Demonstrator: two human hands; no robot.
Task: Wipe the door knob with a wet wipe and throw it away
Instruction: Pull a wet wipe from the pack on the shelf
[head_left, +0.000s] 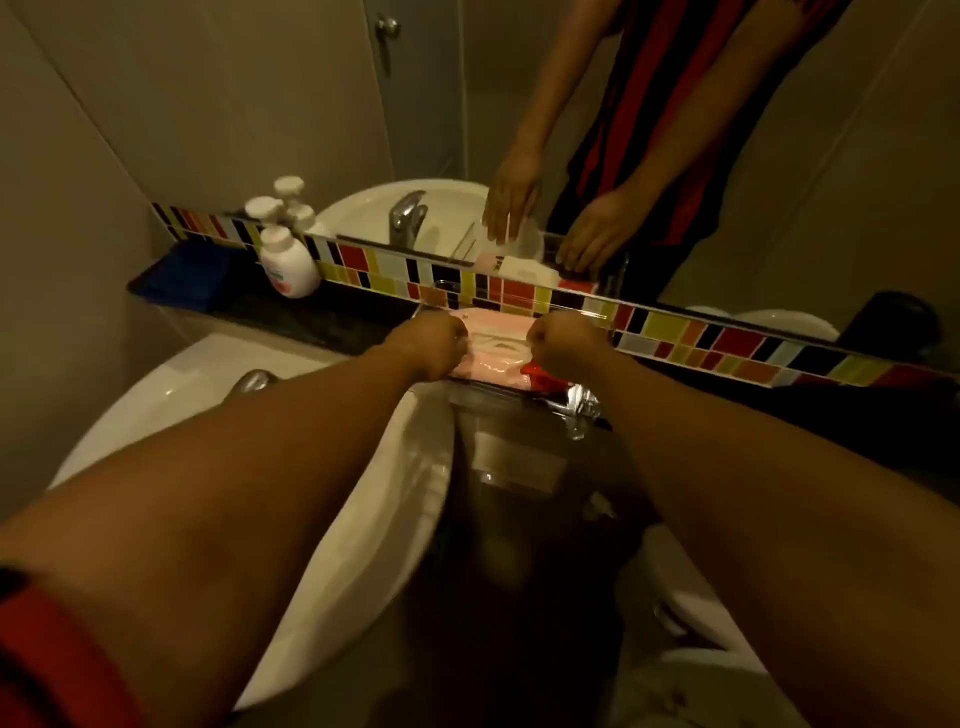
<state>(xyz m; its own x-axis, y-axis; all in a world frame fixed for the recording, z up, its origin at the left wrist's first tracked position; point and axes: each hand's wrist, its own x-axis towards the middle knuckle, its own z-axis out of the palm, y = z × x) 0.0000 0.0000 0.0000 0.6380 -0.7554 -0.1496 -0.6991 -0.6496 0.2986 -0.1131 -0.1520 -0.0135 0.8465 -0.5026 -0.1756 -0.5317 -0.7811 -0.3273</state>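
Note:
A pink wet wipe pack lies in a clear tray on the dark counter below the mirror. My left hand rests on the pack's left side with fingers curled. At the pack's right side, my right hand is closed, pinching at its top. Whether a wipe is between the fingers is hidden. A round metal door knob shows in the mirror at the top, on a grey door behind me.
A white sink with a chrome tap lies under my left arm. A white pump bottle and a blue cloth stand on the counter at left. Coloured tiles edge the mirror. A toilet sits at lower right.

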